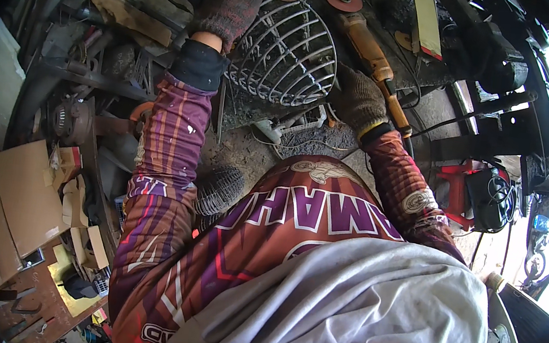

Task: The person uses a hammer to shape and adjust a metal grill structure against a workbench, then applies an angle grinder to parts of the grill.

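Brown cardboard boxes [28,199] stand at the left of the frame, while a round basket of bare metal rods [288,48] lies at the upper centre, with an orange angle grinder [370,49] just right of it. The gloved left hand [231,8] lies over the basket's upper left rim, and the gloved right hand [360,100] is at its right rim beside the grinder; the undersides of both are hidden, so I cannot tell whether either grasps it. The grinder's reddish disc [344,0] shows near the top edge.
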Demonstrator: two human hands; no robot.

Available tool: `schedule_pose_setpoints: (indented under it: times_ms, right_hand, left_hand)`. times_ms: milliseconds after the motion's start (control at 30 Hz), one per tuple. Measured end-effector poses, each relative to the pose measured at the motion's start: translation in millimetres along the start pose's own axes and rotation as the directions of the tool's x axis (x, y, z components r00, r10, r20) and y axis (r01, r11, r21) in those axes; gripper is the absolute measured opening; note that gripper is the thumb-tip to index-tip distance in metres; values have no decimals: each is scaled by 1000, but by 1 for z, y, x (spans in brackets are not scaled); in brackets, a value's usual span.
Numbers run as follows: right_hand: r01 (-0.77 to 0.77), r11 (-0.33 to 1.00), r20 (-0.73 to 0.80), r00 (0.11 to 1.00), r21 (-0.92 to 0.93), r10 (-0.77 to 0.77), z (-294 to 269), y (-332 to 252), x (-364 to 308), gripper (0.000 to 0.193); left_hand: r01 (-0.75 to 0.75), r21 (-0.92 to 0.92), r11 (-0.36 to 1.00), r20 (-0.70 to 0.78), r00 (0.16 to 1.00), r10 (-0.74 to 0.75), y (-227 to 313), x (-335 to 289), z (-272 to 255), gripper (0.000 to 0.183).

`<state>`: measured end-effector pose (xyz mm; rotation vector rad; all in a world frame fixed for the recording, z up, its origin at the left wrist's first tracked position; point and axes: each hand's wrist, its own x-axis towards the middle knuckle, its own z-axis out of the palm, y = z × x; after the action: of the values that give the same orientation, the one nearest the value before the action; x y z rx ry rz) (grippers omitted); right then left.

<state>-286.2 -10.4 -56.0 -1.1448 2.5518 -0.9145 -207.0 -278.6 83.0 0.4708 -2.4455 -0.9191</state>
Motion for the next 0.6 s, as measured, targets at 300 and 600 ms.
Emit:
schedule_pose_setpoints:
  times_ms: [300,600]
  right_hand:
    - [-9,999,6,1000,-50,9,-3,-2,-2,54]
    - [-15,997,-11,1000,-82,14,1,0,-1,50]
  left_hand:
    - [23,142,990,-147,989,-1,18,-8,7,45]
    - [-85,213,973,-109,988,110,2,-9,7,43]
